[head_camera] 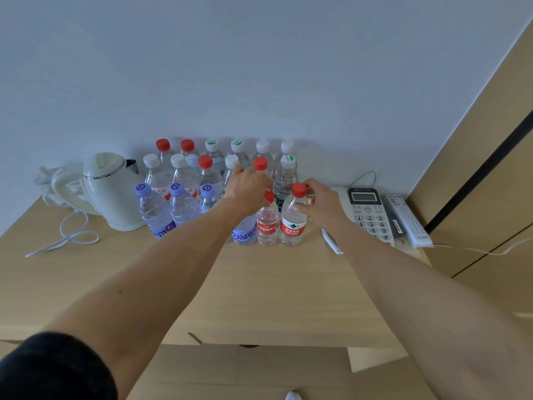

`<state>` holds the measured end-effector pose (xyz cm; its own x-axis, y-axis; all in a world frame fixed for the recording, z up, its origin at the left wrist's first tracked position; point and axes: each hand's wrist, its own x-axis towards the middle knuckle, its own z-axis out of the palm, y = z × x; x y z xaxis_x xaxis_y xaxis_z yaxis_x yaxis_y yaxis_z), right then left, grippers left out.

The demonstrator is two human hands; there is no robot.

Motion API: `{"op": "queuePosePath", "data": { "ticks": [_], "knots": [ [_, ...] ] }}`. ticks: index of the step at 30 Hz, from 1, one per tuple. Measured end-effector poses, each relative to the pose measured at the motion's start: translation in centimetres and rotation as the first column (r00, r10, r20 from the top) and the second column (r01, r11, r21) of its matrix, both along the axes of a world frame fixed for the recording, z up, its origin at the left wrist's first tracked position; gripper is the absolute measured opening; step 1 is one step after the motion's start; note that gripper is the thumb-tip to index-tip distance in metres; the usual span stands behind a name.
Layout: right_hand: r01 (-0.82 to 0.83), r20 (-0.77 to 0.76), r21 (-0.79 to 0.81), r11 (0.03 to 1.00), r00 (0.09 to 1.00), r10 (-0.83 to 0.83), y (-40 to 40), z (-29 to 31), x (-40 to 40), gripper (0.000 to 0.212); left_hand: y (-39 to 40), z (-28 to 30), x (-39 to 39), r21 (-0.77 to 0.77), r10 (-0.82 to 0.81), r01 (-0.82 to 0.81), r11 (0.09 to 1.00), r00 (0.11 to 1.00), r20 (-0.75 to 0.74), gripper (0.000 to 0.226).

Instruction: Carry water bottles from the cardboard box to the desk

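Several water bottles (pixel 184 180) with red, white, green and purple caps stand in rows at the back of the wooden desk (pixel 259 287). My left hand (pixel 248 189) grips the neck of a red-capped bottle with a red label (pixel 267 226) in the front row. Right beside it, my right hand (pixel 323 204) holds the shoulder of another red-capped, red-labelled bottle (pixel 292 226), thumb and fingers curled round it. Both bottles stand upright on the desk. The cardboard box (pixel 230 370) shows at the bottom edge, its flaps open below the desk front; its inside is hidden.
A cream electric kettle (pixel 112 192) stands left of the bottles, its white cable (pixel 66 236) looped on the desk. To the right lie a desk telephone (pixel 369 212), a remote control (pixel 409 220) and a white pen (pixel 331 242). A wooden wardrobe (pixel 476 168) bounds the right side.
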<state>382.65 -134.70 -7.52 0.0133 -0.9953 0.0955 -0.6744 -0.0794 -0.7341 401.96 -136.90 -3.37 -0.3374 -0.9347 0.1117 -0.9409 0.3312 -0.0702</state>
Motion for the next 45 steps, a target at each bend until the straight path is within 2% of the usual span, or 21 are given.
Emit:
{"op": "queuePosePath", "data": {
  "ticks": [5,11,15,26,34,40,45],
  "knots": [
    [0.027,-0.088,0.016,1.0,0.996,-0.026,-0.6,0.5,0.2,0.04,0.0,0.1,0.1,-0.007,-0.005,0.005,1.0,1.0,-0.013,0.034],
    [0.04,-0.188,-0.02,0.999,0.981,-0.043,-0.8,1.2,0.5,0.035,0.1,0.4,0.4,-0.015,0.002,-0.002,1.0,1.0,-0.001,0.022],
    [0.029,-0.21,-0.006,1.0,0.977,-0.03,-1.0,1.7,0.5,0.033,0.1,0.6,0.2,-0.012,0.008,-0.008,1.0,1.0,-0.001,0.022],
    [0.038,-0.185,0.012,0.999,0.982,-0.035,-0.5,1.8,0.7,0.036,0.1,0.6,0.3,-0.01,0.018,-0.018,1.0,1.0,0.005,0.024],
    [0.041,-0.185,0.013,0.999,0.982,-0.038,0.1,2.1,0.8,0.042,0.4,0.9,0.7,-0.043,0.022,-0.021,0.999,1.0,0.022,0.035],
    [0.078,-0.163,0.022,0.997,0.984,-0.073,0.7,3.7,0.5,0.046,1.2,2.1,2.1,-0.073,0.05,-0.054,0.996,0.997,-0.051,0.034],
    [0.092,-0.159,0.02,0.996,0.983,-0.087,2.2,5.7,0.8,0.045,2.4,3.9,4.6,-0.1,0.088,-0.093,0.991,0.995,-0.05,0.032]
  ]
}}
